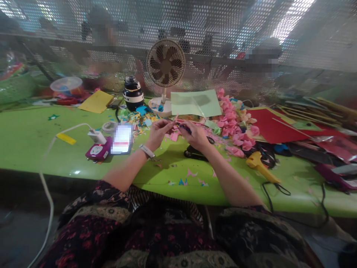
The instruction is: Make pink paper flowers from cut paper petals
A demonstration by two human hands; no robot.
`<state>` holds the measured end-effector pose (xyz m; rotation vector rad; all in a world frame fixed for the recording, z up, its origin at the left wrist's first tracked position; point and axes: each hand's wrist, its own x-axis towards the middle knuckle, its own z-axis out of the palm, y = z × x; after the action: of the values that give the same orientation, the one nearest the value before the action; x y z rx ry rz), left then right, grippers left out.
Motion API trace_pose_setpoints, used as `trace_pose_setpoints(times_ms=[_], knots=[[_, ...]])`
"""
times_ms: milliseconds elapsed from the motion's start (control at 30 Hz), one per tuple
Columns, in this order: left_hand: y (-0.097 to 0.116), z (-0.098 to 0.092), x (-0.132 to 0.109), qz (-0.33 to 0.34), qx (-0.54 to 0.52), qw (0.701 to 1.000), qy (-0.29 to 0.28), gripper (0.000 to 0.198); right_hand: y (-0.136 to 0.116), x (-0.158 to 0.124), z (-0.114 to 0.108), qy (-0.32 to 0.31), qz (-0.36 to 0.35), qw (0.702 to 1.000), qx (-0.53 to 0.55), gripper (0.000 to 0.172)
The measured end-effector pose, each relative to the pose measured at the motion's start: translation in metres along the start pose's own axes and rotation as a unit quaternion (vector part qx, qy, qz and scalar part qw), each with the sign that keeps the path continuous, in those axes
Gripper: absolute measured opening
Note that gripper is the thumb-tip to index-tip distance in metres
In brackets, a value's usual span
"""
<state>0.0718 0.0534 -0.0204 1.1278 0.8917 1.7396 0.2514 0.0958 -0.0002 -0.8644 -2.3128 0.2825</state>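
My left hand (158, 133) is closed, its thumb and fingers pinching a small piece of pink paper (176, 118). Close against it, my right hand (196, 137) is wrapped round a small dark-handled tool (185, 128) that looks like scissors. Its tip points at the pink paper; fingers hide most of the tool. Beneath the hands lie pink paper scraps (173, 137). A black object (195, 153) sits under my right wrist, partly covered. Pink paper flowers (229, 119) are heaped to the right of my right hand.
A fan (166, 65) and a black bottle (133, 95) stand at the back of the green table (69, 156). Left are a lit phone (121, 138) and a purple socket block (97, 149) with a cable. Right are a yellow glue gun (262, 168) and red sheets (269, 124).
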Motion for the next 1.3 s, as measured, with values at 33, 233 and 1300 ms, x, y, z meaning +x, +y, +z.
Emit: trace_pose_setpoints(times_ms=[33, 233, 1300], knots=[[0.0, 0.0, 0.001, -0.003, -0.006, 1.0, 0.01, 0.044, 0.001, 0.0, 0.002, 0.009, -0.009, 1.0, -0.012, 0.044], [0.002, 0.003, 0.0, -0.033, 0.003, 0.999, 0.004, 0.043, 0.011, 0.001, 0.006, 0.013, -0.001, 0.998, -0.057, 0.043], [0.001, 0.002, 0.001, -0.063, 0.028, 0.997, 0.028, 0.03, 0.009, -0.002, 0.006, 0.014, -0.022, 0.996, -0.081, 0.046]])
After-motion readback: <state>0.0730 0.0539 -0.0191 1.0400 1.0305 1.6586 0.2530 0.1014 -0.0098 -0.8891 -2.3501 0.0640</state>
